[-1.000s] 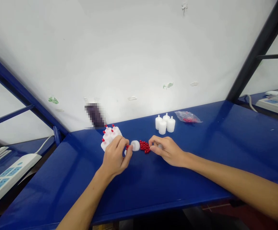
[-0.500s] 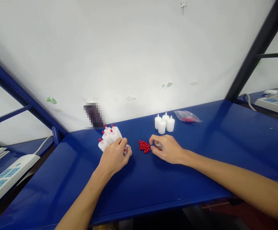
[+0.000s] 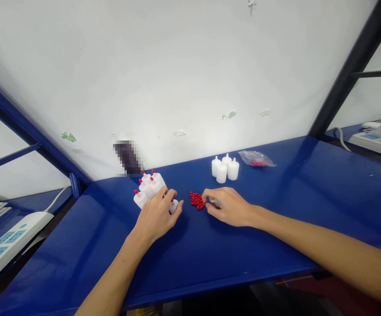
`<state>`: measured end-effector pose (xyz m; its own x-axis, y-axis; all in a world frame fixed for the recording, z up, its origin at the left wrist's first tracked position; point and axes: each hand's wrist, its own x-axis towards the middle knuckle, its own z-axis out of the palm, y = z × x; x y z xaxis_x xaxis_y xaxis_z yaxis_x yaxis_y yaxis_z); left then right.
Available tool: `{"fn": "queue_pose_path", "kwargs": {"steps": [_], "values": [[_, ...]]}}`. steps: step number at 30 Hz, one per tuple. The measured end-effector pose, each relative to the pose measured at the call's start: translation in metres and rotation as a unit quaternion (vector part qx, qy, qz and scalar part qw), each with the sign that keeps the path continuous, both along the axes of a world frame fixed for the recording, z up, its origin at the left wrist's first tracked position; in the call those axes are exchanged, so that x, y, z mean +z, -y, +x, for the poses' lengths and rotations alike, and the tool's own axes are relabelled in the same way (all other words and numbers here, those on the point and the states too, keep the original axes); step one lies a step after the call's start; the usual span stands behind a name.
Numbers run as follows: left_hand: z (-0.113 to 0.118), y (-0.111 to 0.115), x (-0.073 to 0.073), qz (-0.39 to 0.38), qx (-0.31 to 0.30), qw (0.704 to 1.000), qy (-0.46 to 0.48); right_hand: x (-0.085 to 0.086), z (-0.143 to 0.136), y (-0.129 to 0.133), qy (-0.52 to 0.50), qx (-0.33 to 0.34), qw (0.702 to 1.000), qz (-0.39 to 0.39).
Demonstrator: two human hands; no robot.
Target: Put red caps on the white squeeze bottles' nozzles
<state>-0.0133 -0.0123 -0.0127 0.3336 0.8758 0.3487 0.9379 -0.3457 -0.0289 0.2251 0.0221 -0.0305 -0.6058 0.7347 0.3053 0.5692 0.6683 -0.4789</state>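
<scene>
My left hand [image 3: 157, 215] is at the front of a cluster of white bottles [image 3: 147, 188] with red caps on their nozzles. Its thumb and fingers are spread around a capped bottle [image 3: 173, 206], which the hand partly hides. My right hand [image 3: 228, 205] curls around a white bottle whose uncapped nozzle [image 3: 214, 201] shows between thumb and forefinger. Those two fingertips reach the right edge of a small pile of red caps [image 3: 197, 199]; whether they pinch a cap I cannot tell.
Several uncapped white bottles [image 3: 221, 173] stand behind my right hand. A clear plastic bag [image 3: 256, 159] with red caps lies farther right on the blue table [image 3: 190, 259]. Behind rises a white wall [image 3: 190, 74]; a power strip [image 3: 9, 245] is at left.
My left thumb and fingers have spread apart, and the capped bottle between them shows more plainly. My right hand has shifted slightly left, its fingertips now at the red caps.
</scene>
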Motion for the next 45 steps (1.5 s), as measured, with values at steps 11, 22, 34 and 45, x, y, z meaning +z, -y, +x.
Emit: {"fn": "queue_pose_path", "kwargs": {"steps": [11,22,34,45], "values": [[-0.001,0.001,-0.004,0.018,0.03,0.999,-0.042,0.001,0.001,0.0,0.029,0.022,0.999,0.013],[0.029,0.01,-0.022,0.021,-0.14,0.984,-0.104,0.0,0.001,-0.001,0.01,0.029,1.0,0.001],[0.025,0.005,-0.023,-0.11,-0.117,0.987,-0.002,-0.009,0.0,-0.01,-0.071,0.04,0.995,-0.061],[0.019,0.004,-0.026,-0.11,-0.109,0.988,0.031,-0.004,0.004,-0.003,-0.156,0.024,0.983,-0.09]]}}
